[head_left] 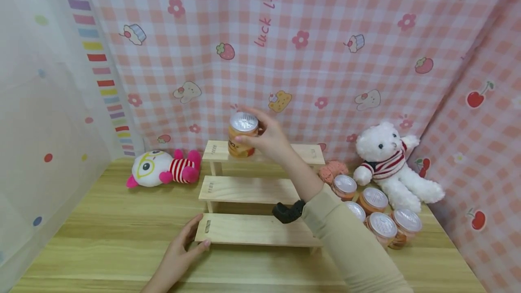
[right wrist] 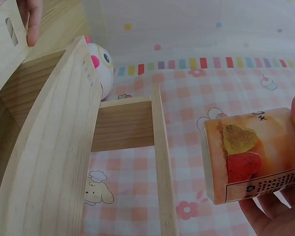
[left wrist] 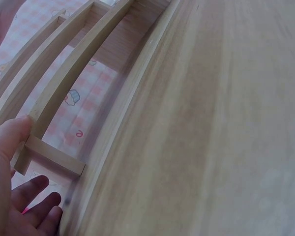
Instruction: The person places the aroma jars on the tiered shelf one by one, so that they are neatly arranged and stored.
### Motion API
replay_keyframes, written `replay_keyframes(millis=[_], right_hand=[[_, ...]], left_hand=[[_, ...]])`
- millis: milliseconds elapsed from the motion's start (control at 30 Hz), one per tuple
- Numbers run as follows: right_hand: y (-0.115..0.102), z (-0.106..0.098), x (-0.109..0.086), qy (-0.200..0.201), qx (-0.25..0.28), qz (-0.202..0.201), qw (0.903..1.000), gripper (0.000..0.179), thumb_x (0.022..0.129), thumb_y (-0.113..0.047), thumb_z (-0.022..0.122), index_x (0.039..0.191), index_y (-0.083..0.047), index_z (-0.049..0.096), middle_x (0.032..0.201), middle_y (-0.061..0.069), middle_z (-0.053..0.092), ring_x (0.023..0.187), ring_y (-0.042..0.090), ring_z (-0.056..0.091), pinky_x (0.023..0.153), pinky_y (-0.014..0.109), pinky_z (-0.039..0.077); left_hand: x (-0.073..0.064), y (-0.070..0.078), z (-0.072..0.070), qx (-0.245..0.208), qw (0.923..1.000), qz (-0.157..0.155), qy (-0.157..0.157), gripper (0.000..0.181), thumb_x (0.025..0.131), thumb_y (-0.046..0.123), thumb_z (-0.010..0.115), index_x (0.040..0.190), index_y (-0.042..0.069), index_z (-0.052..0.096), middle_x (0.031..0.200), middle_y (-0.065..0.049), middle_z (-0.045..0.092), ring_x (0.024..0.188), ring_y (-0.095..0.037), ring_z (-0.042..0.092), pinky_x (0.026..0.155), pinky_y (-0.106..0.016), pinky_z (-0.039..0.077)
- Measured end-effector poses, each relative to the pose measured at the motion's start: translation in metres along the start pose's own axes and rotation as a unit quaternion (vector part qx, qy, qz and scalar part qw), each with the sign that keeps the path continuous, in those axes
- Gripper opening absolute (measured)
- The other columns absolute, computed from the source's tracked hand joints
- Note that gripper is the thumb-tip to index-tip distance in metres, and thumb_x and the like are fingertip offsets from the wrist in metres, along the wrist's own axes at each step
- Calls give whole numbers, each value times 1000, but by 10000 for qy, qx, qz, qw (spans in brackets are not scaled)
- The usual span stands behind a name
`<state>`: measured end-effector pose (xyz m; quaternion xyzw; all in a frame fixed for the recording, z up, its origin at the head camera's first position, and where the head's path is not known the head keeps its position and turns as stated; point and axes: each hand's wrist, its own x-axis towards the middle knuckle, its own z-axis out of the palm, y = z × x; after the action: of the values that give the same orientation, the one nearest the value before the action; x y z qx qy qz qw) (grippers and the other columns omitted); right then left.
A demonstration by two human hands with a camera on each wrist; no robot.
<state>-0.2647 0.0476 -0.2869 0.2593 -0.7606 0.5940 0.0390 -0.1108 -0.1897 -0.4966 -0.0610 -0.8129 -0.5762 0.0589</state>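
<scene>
A homelike nook with wood-grain table (head_left: 106, 225), pink checked cloth (head_left: 252, 76) and white plush bear (head_left: 392, 177)

White teddy bear (head_left: 387, 166) in stripes, pink-and-white plush toy (head_left: 156, 169), checked pink cloth (head_left: 252, 73)

Six visible cans (head_left: 240, 131), three shelves (head_left: 248, 189)
</scene>
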Motion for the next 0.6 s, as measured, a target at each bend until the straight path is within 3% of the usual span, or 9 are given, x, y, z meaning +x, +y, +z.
replay_keyframes(millis=[600], right_hand=[[17, 10, 12, -16, -93, 375, 9993, 70, 77, -16, 82, 138, -28, 51, 131, 6, 53, 114, 19, 53, 93, 36, 46]], left_hand=[[0, 0, 0, -78, 9999, 67, -23, 67, 85, 16, 74, 142, 4, 42, 140, -18, 48, 123, -28, 47, 97, -22, 38]])
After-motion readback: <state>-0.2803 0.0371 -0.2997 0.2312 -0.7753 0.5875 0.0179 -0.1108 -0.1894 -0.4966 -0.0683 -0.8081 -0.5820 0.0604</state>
